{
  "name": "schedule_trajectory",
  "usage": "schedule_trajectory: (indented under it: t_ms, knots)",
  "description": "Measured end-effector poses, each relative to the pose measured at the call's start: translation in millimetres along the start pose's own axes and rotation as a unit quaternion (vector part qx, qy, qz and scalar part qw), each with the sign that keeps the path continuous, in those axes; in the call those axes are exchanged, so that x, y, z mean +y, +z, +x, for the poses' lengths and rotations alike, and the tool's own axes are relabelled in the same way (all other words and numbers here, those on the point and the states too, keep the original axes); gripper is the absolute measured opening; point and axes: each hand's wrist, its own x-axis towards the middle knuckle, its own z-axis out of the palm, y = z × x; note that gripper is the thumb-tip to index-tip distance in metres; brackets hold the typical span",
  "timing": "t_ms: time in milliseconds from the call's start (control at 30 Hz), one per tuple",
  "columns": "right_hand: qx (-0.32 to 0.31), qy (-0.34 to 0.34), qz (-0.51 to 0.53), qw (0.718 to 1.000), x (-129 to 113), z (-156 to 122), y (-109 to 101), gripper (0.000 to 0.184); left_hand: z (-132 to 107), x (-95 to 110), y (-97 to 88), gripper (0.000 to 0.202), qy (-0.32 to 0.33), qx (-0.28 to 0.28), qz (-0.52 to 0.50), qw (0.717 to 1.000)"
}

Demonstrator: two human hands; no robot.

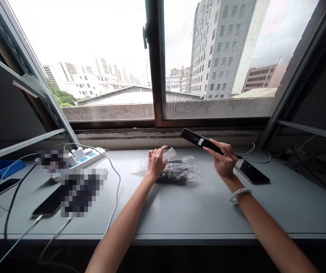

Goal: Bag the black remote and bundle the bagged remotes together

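Observation:
My right hand [222, 157] is closed round one end of a slim black bar-shaped device [190, 137] with a white label. It is held tilted above the table; I cannot tell its exact kind. My left hand [157, 162] is at the left side of several clear plastic bags [180, 170], fingers stretched out and partly apart. Dark objects with small light marks show through the plastic, too unclear to name. Beyond my right wrist, a black phone [252, 170] lies flat on the table.
A white power strip [90, 157] with plugs sits at left. Near it are a charging phone [47, 203], a blue tray [2, 168] and loose cables [119, 193]. A window [158, 76] stands behind the table [191, 216]. Metal frame bars [23, 146] flank both sides.

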Motion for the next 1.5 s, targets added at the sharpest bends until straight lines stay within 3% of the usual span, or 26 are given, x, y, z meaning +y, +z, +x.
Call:
schedule_trajectory:
  t_ms: [67, 167, 233, 300, 400, 467, 533, 667, 867, 1067, 1300, 1400, 1500]
  knots:
    - [-0.027, 0.029, 0.022, 0.999, -1.0, 0.7, 0.2, 0.035, 0.7, 0.8, 0.1, 0.036, 0.01, 0.0, 0.01, 1.0]
    - [-0.07, 0.116, 0.08, 0.988, -9.5, 2.7, 1.8, 0.024, 1.3, 1.5, 1.5, 0.011, 0.035, -0.025, 0.031, 0.999]
    - [-0.072, 0.198, 0.135, 0.968, -17.0, 4.9, 3.8, 0.032, 1.4, 1.3, 2.2, 0.017, 0.043, -0.035, 0.037, 0.998]
    - [-0.04, 0.29, 0.202, 0.935, -21.4, 7.7, 5.7, 0.039, 1.3, 0.9, 2.1, 0.021, 0.042, -0.034, 0.037, 0.998]
    - [0.022, 0.417, 0.294, 0.86, -17.7, 11.6, 7.0, 0.037, 0.8, 0.8, 1.4, 0.02, 0.035, -0.026, 0.035, 0.998]
    - [0.025, 0.48, 0.324, 0.815, -10.9, 12.9, 6.6, 0.032, 0.4, 1.5, 1.4, 0.017, 0.034, -0.02, 0.032, 0.999]
    - [0.0, 0.517, 0.334, 0.788, -4.6, 12.9, 5.9, 0.029, 0.1, 2.8, 2.0, 0.014, 0.04, -0.016, 0.027, 0.999]
    - [-0.045, 0.533, 0.348, 0.77, 0.6, 9.7, 6.9, 0.031, -0.6, 5.8, 3.2, 0.014, 0.066, -0.015, 0.022, 0.997]
    - [-0.101, 0.513, 0.339, 0.782, 6.1, 5.1, 10.2, 0.038, -3.7, 10.3, -0.3, 0.031, 0.105, -0.016, 0.017, 0.994]
    - [-0.131, 0.515, 0.332, 0.78, 6.7, 6.3, 8.0, 0.037, -5.9, 16.8, -1.8, 0.032, 0.094, -0.015, 0.029, 0.995]
    - [-0.089, 0.554, 0.381, 0.735, -2.1, 10.1, 6.4, 0.023, -5.7, 20.3, -3.1, 0.041, 0.133, -0.039, 0.057, 0.989]
    - [-0.067, 0.551, 0.383, 0.738, -4.5, 11.2, 5.3, 0.021, -5.4, 22.8, -6.1, 0.045, 0.149, -0.04, 0.062, 0.986]
    - [-0.044, 0.529, 0.38, 0.757, -9.7, 12.9, 5.2, 0.018, -4.6, 26.8, -7.5, 0.036, 0.161, -0.041, 0.054, 0.985]
